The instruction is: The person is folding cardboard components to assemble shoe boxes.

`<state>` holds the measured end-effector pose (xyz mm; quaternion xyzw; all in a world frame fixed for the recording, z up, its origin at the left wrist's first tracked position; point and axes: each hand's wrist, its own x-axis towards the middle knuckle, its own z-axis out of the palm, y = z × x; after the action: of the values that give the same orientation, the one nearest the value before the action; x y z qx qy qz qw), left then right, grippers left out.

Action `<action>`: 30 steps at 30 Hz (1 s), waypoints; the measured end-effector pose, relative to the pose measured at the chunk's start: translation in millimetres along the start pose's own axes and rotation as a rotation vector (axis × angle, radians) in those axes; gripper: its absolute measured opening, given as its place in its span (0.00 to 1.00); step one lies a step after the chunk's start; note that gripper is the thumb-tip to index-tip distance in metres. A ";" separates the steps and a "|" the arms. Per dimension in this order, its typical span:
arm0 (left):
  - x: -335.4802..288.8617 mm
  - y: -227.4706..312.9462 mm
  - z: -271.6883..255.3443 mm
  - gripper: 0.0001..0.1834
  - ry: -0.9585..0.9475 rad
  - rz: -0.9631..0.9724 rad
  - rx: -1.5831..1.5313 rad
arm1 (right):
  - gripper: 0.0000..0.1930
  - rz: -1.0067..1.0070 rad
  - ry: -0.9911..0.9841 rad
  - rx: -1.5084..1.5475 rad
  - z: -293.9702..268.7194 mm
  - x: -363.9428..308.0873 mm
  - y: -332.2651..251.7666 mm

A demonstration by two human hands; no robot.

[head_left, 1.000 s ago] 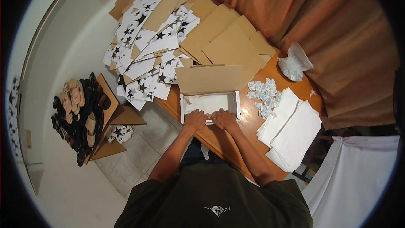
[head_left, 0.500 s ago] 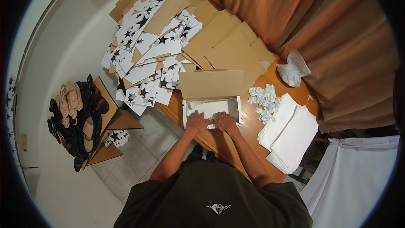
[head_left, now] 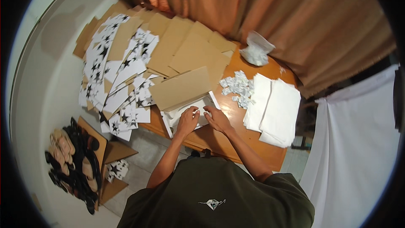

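A cardboard box [head_left: 166, 122] stands at the table's near edge, white outside, its brown lid [head_left: 181, 88] raised at the far side. White paper [head_left: 179, 110] lines its inside. My left hand [head_left: 188, 120] hovers over the left part of the box, fingers loosely bent and apart, holding nothing that I can see. Over the right part is my right hand [head_left: 217, 119], likewise loosely bent and open, with its fingertips turned toward the left hand. The forearms and hands hide much of the box's near wall.
Small white packets [head_left: 238, 88] and stacked white paper sheets [head_left: 278, 109] lie right of the box on the wooden table [head_left: 230, 143]. Behind them sits a clear plastic bag [head_left: 256, 50]. Flat brown and star-printed cardboard pieces [head_left: 126, 65] pile up left. Shoes [head_left: 76, 156] fill a carton on the floor.
Both hands have lifted from the box's near edge, and their fingers have come apart from it. The box now sits turned at an angle in the view, which has itself shifted.
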<state>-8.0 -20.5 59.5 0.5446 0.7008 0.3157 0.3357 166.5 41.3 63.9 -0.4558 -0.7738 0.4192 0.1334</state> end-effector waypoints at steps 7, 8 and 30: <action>19.3 55.9 54.7 0.16 -0.176 0.051 -0.258 | 0.18 0.186 0.395 0.248 -45.9 -61.0 46.5; 22.0 61.6 64.0 0.16 -0.222 0.074 -0.258 | 0.18 0.234 0.424 0.247 -49.6 -69.6 53.9; 143.4 60.7 239.8 0.14 -0.319 0.060 0.083 | 0.15 0.324 0.424 -0.009 -95.7 -7.6 198.8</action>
<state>194.8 150.3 -47.5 0.6218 0.6344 0.2058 0.4106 344.9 131.8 -29.3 -0.6519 -0.6474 0.3267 0.2217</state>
